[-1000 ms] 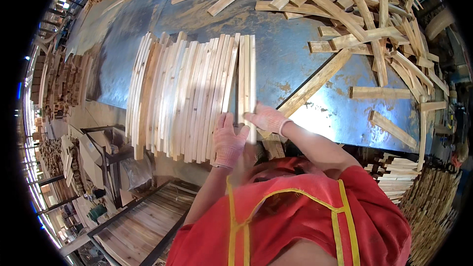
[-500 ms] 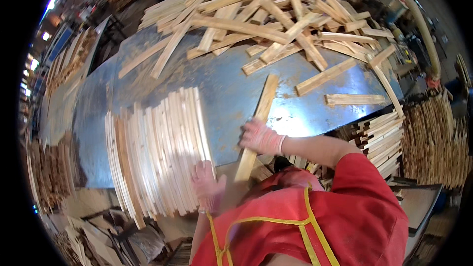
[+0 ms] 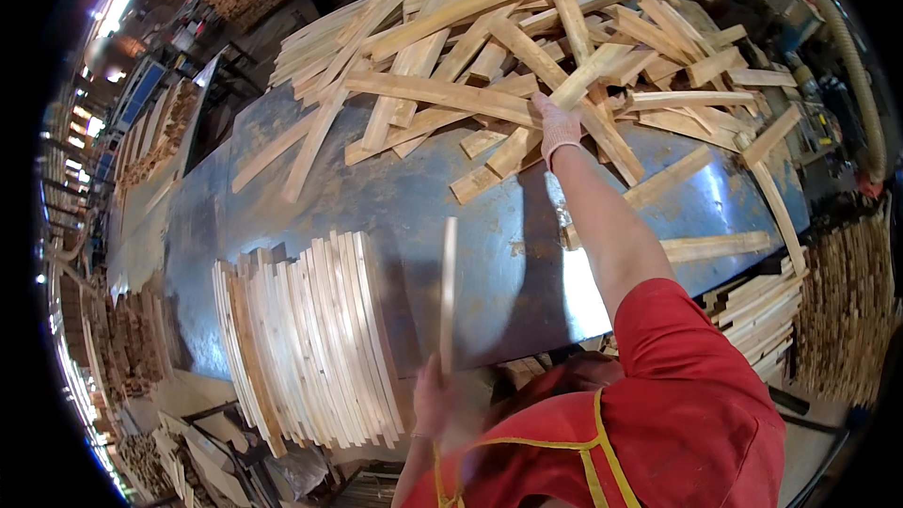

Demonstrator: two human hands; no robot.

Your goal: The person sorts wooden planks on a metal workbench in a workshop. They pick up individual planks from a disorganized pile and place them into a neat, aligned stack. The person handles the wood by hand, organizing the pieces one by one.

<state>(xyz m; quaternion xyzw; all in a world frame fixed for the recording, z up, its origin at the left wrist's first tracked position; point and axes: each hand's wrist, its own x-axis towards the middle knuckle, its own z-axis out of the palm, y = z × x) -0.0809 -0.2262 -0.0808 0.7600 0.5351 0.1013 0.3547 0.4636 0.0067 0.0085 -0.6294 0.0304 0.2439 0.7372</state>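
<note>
My left hand, slightly blurred, is closed on the lower end of a narrow wooden slat. The slat points away from me, on edge, just right of a row of pale slats packed side by side at the table's near edge. My right arm reaches far across the table. The right hand, in a light glove, grips a wooden board at the near side of a loose pile of boards. Its fingers are partly hidden behind the hand.
The metal table carries scattered sawdust. Loose boards lie at its right side, partly behind my arm. Stacked slats stand by the right edge. A ribbed hose hangs at the far right.
My right hand has left the board near my body and reached forward to the pile. My left hand has moved off the row and now holds a slat on edge.
</note>
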